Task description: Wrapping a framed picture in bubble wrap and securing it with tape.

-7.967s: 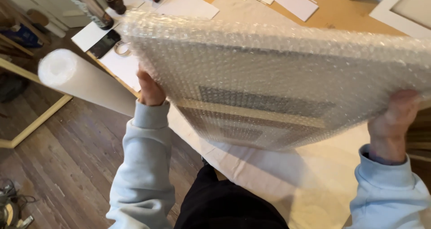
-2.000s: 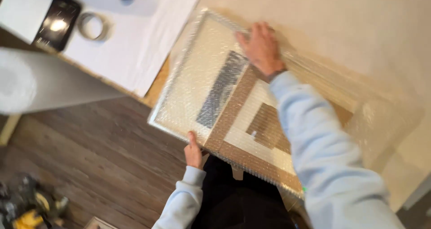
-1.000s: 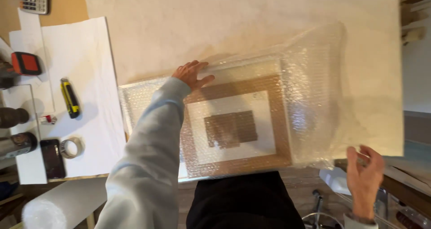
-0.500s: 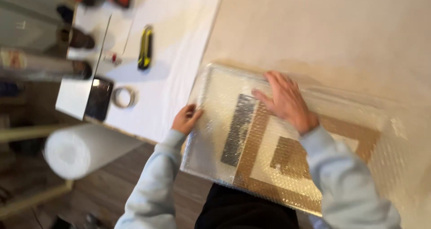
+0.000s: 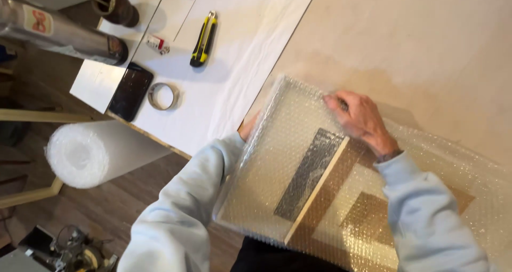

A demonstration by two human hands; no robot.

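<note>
Head view: a person bends over a table [image 5: 405, 32] covered in beige paper, both hands on a framed picture [image 5: 325, 197] wrapped in bubble wrap [image 5: 469, 181].
Where the picture lies: flat on the table at its near edge, right below the person, its near corner jutting slightly past the edge.
Long axis: runs slantwise, from the upper left corner near the left hand down to the lower right under the right sleeve.
Left hand [image 5: 248, 128]: mostly hidden behind the upper left edge of the package; it seems to grip that edge, but I cannot tell how the fingers close.
Right hand [image 5: 360, 117]: palm down, fingers spread and flat, pressing the wrap onto the top edge; not clamped on anything.
Hands to each other: apart, along the same far edge; the left is nearer the corner.
Loose wrap: trails off to the right, beyond the right arm.
Nearby: 1 yellow utility knife [image 5: 204, 38], 1 tape roll [image 5: 163, 96], a dark phone [image 5: 131, 90], and a white foam roll [image 5: 90, 153] left of the table.
</note>
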